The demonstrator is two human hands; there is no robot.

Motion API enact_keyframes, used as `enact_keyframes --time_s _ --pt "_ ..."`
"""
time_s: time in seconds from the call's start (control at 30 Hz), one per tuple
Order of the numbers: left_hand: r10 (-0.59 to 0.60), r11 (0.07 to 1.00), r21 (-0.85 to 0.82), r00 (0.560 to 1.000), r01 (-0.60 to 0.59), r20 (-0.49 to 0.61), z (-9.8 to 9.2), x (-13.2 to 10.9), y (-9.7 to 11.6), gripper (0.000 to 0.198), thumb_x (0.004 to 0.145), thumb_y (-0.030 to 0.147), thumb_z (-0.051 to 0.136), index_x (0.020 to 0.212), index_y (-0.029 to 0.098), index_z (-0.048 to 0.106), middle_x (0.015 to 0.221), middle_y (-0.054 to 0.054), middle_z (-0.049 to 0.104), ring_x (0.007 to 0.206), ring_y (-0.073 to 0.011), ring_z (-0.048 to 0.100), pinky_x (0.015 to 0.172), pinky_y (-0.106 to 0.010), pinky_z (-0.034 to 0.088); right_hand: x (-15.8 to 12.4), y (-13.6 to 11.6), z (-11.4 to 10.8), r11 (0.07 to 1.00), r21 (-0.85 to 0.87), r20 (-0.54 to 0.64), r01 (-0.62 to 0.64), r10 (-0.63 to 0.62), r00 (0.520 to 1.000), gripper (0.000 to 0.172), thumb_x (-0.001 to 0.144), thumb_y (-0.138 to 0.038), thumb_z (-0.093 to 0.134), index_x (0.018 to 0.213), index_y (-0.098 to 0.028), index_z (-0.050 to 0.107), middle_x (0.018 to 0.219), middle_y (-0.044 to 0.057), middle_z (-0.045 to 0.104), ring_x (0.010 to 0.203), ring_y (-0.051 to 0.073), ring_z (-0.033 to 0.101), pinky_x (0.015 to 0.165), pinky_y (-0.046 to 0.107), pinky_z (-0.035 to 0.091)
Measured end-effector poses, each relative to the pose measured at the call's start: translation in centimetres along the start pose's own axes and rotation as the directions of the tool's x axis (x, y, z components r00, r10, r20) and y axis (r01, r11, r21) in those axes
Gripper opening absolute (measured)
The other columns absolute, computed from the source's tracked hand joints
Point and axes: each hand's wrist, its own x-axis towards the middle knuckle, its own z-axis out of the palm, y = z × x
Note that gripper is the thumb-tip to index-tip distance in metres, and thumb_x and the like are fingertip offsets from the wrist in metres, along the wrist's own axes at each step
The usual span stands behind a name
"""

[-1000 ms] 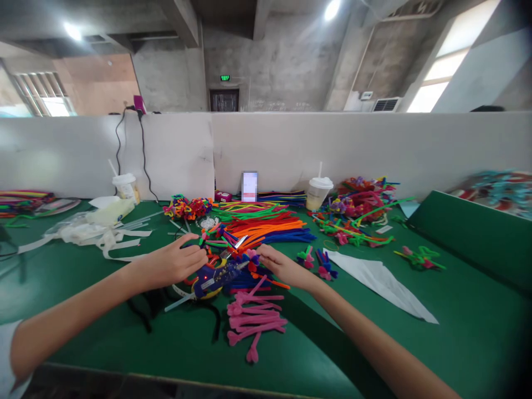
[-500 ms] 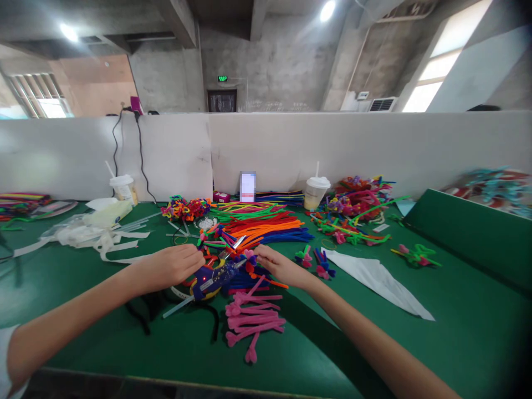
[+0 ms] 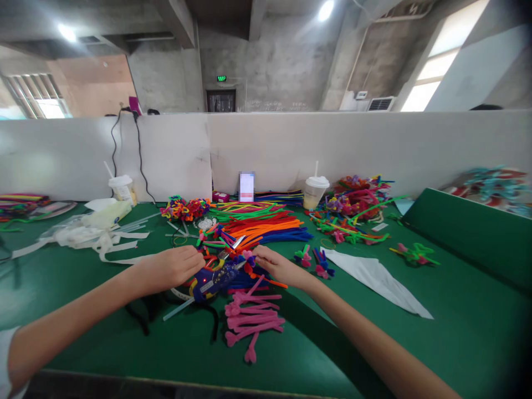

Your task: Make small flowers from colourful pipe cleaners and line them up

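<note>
My left hand point(image 3: 183, 264) is closed at the grip end of a blue-and-yellow hot glue gun point(image 3: 214, 281), its fingertips partly hidden. A clear glue stick pokes out of the gun's rear, and a small red light glows on its side. The nozzle points right, at a small pink-and-blue pipe-cleaner flower point(image 3: 249, 259). Fingers of my right hand point(image 3: 274, 263) pinch that flower from the right side. Below it lie several pink pipe-cleaner pieces point(image 3: 254, 320) with looped ends. Scissors point(image 3: 233, 248) lie just behind the gun, partly covered.
Loose coloured pipe cleaners point(image 3: 266, 227) spread across the green table point(image 3: 316, 354). Two drink cups point(image 3: 316, 192) and a phone point(image 3: 246, 187) stand at the back. Finished-looking flowers point(image 3: 323, 265) and a white cloth point(image 3: 374, 280) lie right; plastic bags point(image 3: 81, 227) lie left.
Almost nothing differs. The whole view has shifted very slightly; both hands keep their grip, with the nozzle still at the flower.
</note>
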Motion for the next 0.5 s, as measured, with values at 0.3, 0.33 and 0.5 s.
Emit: enact_keyframes --time_s 0.3,0.33,0.5 --pt "-0.012 1.0 -0.013 1.0 0.012 0.028 -0.06 -0.02 0.12 0.021 0.081 0.006 0.048 0.099 0.009 0.057 0.092 -0.009 0.062 0.087 -0.0183 0.055 0.081 -0.031 0.044 0.0 -0.54 -0.2 1.0 0.017 0.01 -0.008 0.008 1.0 0.042 0.088 -0.049 0.025 0.082 -0.017 0.052 0.08 0.005 0.053 0.076 0.015 0.047 0.075 0.03 0.041" --pt "-0.013 1.0 -0.016 0.999 0.013 0.033 -0.04 -0.02 0.11 0.021 0.081 0.006 0.047 0.099 0.009 0.057 0.092 -0.009 0.062 0.087 -0.0181 0.055 0.08 -0.031 0.044 -0.01 -0.57 -0.2 1.0 0.021 0.013 -0.01 0.01 1.0 0.042 0.088 -0.049 0.025 0.082 -0.017 0.052 0.081 0.005 0.053 0.077 0.015 0.047 0.076 0.03 0.041" --pt "-0.019 1.0 -0.017 0.998 0.02 0.062 0.09 0.1 -0.01 0.021 0.083 0.007 0.045 0.1 0.01 0.057 0.09 -0.009 0.061 0.085 -0.0176 0.054 0.08 -0.031 0.043 0.02 -0.49 -0.13 0.998 0.033 0.023 -0.047 0.046 0.999 0.037 0.089 -0.046 0.028 0.083 -0.018 0.052 0.083 0.005 0.053 0.08 0.015 0.048 0.078 0.031 0.04"
